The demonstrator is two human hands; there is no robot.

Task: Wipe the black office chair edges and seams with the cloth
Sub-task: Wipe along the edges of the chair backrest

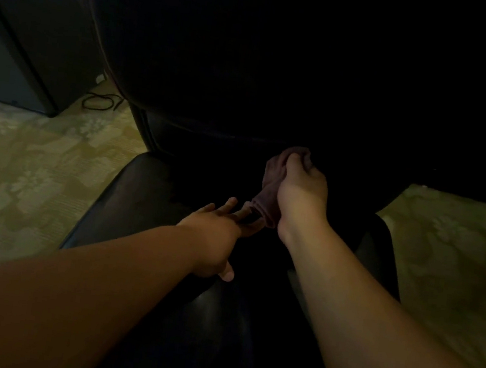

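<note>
Fingers of the right hand (301, 185) curled around a brownish cloth (271, 184) at the black office chair (147, 199) seat-back seam, while the left hand (219, 236) lay flat, fingers straight, on the seat.

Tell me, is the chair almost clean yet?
Hard to say: the picture is dark, and no wiped part looks any different. Right now the right hand grips the bunched cloth and pushes it into the seam where the black chair back meets its seat. The left hand rests flat on the seat, fingers touching the cloth's hanging end. The chair's outer edges probably remain, but I can't tell.
</note>
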